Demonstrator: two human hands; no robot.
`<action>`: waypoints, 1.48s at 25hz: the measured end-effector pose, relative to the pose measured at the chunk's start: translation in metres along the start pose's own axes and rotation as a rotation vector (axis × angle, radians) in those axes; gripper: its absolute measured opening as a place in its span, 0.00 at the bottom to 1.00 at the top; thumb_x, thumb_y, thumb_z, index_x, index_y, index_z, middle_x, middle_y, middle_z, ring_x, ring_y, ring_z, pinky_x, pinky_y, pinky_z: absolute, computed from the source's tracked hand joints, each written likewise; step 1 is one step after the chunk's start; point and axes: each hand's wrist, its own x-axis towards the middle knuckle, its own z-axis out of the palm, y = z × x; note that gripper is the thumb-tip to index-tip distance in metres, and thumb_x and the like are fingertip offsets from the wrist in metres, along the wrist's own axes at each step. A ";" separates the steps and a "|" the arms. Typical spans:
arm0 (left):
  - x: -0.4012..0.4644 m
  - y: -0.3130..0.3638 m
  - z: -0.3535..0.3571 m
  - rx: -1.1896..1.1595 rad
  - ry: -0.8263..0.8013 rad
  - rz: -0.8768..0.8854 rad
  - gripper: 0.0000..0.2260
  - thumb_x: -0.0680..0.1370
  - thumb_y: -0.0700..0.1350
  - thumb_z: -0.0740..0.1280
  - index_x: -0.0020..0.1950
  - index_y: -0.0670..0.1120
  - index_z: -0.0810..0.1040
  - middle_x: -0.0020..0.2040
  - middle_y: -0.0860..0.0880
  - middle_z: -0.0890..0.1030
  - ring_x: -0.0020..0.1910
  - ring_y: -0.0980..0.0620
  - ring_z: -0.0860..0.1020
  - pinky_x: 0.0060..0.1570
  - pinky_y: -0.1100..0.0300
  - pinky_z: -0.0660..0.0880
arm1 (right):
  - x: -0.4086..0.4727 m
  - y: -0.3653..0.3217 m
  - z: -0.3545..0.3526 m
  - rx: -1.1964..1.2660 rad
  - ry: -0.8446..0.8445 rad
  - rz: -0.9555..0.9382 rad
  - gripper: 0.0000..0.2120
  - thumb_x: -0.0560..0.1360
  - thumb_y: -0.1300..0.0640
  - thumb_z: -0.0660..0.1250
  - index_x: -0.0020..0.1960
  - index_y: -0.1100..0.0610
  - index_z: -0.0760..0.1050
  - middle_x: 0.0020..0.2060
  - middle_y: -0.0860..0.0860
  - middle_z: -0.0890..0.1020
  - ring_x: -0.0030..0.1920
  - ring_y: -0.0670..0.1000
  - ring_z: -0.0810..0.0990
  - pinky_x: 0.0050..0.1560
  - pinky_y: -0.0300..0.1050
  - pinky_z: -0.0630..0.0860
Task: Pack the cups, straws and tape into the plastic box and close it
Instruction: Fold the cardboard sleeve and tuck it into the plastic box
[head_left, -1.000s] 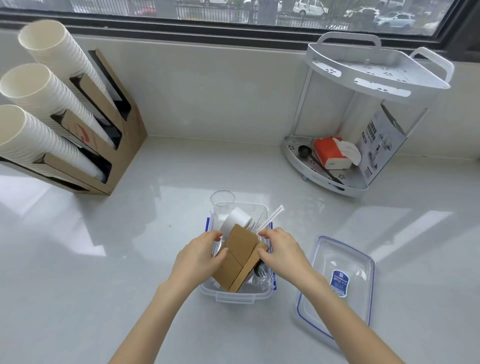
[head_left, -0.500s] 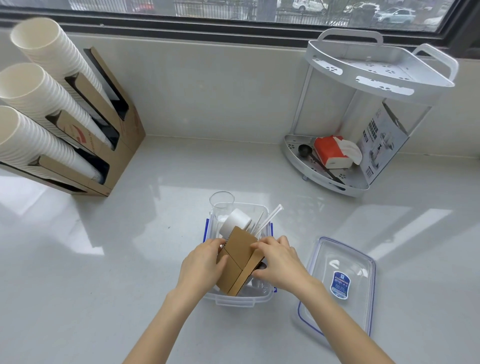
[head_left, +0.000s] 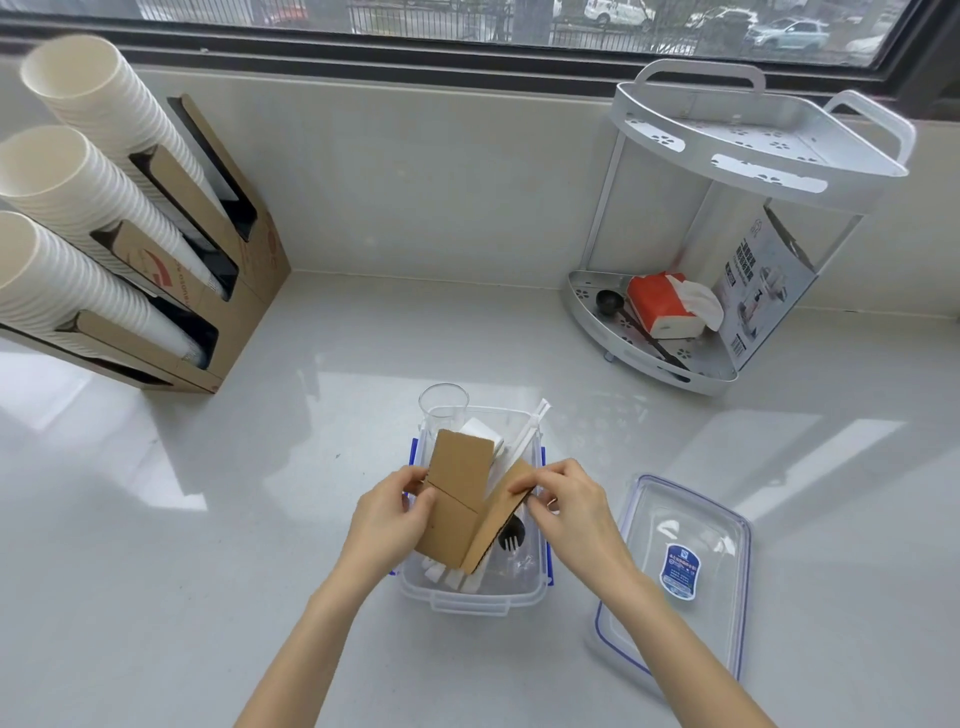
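A clear plastic box (head_left: 470, 603) with blue clips stands on the counter in front of me. A folded brown cardboard piece (head_left: 460, 499) stands tilted in it, opened into a V. My left hand (head_left: 387, 519) pinches its left panel and my right hand (head_left: 569, 506) pinches its right flap. Behind the cardboard, a clear cup (head_left: 442, 405), a white roll (head_left: 483, 434) and wrapped straws (head_left: 530, 431) stick out of the box's far end. A black fork (head_left: 511, 535) lies inside. The clear lid (head_left: 685, 571) lies flat to the right of the box.
A cardboard dispenser (head_left: 228, 291) with three stacks of white paper cups (head_left: 88, 202) stands at the left against the wall. A white two-tier corner rack (head_left: 727, 249) at the back right holds an orange tissue pack (head_left: 665, 306), a black scoop and a printed box.
The cardboard has opened wider into a V as my right hand pulled its flap to the right. The camera has moved slightly closer.
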 end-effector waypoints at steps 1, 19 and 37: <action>-0.001 0.001 -0.004 -0.059 0.013 -0.011 0.10 0.77 0.41 0.59 0.55 0.46 0.76 0.47 0.49 0.77 0.42 0.51 0.72 0.37 0.67 0.68 | 0.000 0.000 -0.002 0.041 0.011 0.001 0.14 0.75 0.66 0.59 0.47 0.53 0.80 0.46 0.52 0.78 0.45 0.51 0.79 0.47 0.31 0.72; -0.012 0.001 -0.018 -0.650 -0.060 -0.156 0.10 0.78 0.40 0.59 0.56 0.45 0.76 0.51 0.47 0.80 0.50 0.49 0.76 0.47 0.60 0.74 | -0.004 -0.013 -0.013 0.530 0.191 0.150 0.24 0.74 0.65 0.63 0.62 0.42 0.65 0.43 0.49 0.79 0.43 0.54 0.83 0.51 0.48 0.79; -0.022 0.018 0.012 -0.920 -0.123 -0.115 0.13 0.76 0.39 0.63 0.60 0.46 0.70 0.54 0.46 0.80 0.52 0.49 0.81 0.45 0.60 0.82 | -0.015 -0.031 0.014 0.510 0.211 0.239 0.13 0.72 0.58 0.68 0.51 0.52 0.65 0.40 0.45 0.78 0.33 0.37 0.76 0.33 0.25 0.71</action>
